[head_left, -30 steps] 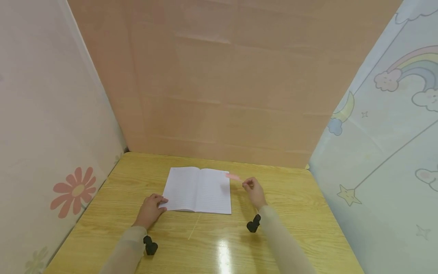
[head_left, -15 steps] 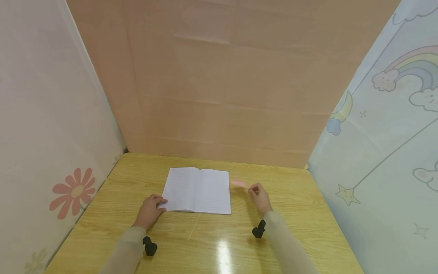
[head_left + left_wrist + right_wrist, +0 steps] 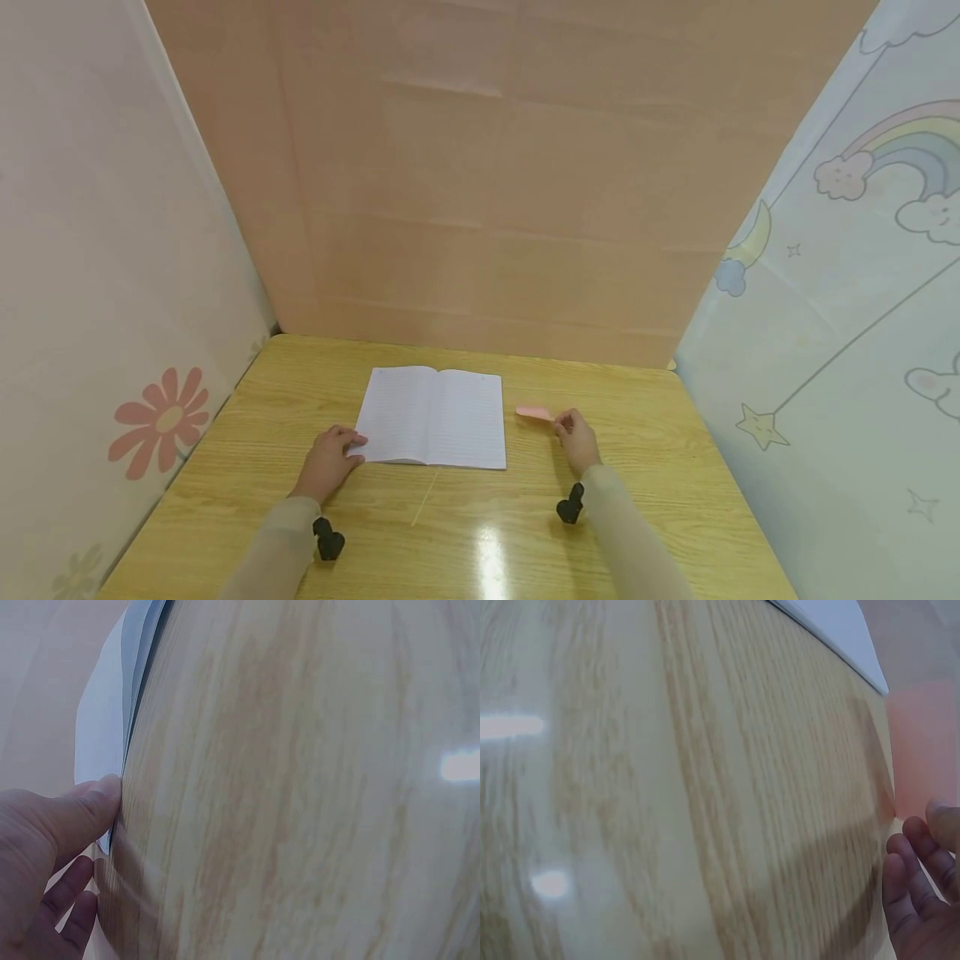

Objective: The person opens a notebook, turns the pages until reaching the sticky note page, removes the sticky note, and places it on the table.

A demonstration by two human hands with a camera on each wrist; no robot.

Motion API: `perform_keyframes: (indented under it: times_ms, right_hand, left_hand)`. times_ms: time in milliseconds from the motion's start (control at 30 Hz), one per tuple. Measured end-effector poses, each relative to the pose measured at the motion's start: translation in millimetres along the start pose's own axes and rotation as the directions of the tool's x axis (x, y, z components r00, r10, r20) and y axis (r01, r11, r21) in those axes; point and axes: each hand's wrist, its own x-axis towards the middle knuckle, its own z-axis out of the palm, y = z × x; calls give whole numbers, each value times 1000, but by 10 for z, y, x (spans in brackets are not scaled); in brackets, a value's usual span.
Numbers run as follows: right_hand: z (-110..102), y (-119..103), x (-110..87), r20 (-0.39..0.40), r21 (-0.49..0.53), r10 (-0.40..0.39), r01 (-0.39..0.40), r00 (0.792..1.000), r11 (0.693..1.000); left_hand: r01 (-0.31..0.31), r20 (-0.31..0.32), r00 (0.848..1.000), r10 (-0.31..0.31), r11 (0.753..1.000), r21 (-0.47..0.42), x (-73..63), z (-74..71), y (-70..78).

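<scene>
An open notebook (image 3: 468, 421) with lined white pages lies on the wooden table. At its near left corner my left hand (image 3: 328, 458) holds the edge, fingers over the page and thumb along the bottom side. The left wrist view shows the thumb (image 3: 101, 801) at the corner of the pages (image 3: 101, 720). To the right of the notebook, my right hand (image 3: 577, 442) pinches a small pink slip of paper (image 3: 534, 412) by its near end. In the right wrist view the slip (image 3: 924, 750) stands out past the thumb and fingertips, its shadow on the table.
The wooden table (image 3: 465, 550) runs back to a brown paper-covered wall (image 3: 480, 208). Patterned white sheets with a flower (image 3: 161, 421) and a rainbow (image 3: 911, 142) stand at either side. Each wrist wears a small black camera (image 3: 328, 539).
My right hand has moved right and nearer, drawing the pink slip of paper from over the notebook's right page to beside it. The left hand and the notebook stay put.
</scene>
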Motion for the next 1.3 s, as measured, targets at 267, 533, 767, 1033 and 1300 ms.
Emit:
perform_keyframes:
  times_ms: [267,533,767,1033,1300]
  right_hand:
    - [-5,117,9,26,-54,-11,13,1000,998]
    - [8,203,36,56,-58,-26,29,998,998]
    - [20,200,38,73,-63,-33,37,997,997]
    - [7,200,27,82,-40,-40,43,996,998]
    - [11,204,30,85,-46,-21,25,996,999]
  left_hand:
    - [1,2,1000,-1,1000,-3,-18,-14,27]
    - [-13,-8,1000,13,1000,0,-29,-21,41]
    - [-11,-4,1000,11,1000,3,-19,-9,16]
    - [-32,-20,999,32,999,0,-18,6,15]
    - [-28,-17,999,28,1000,-7,-27,-7,13]
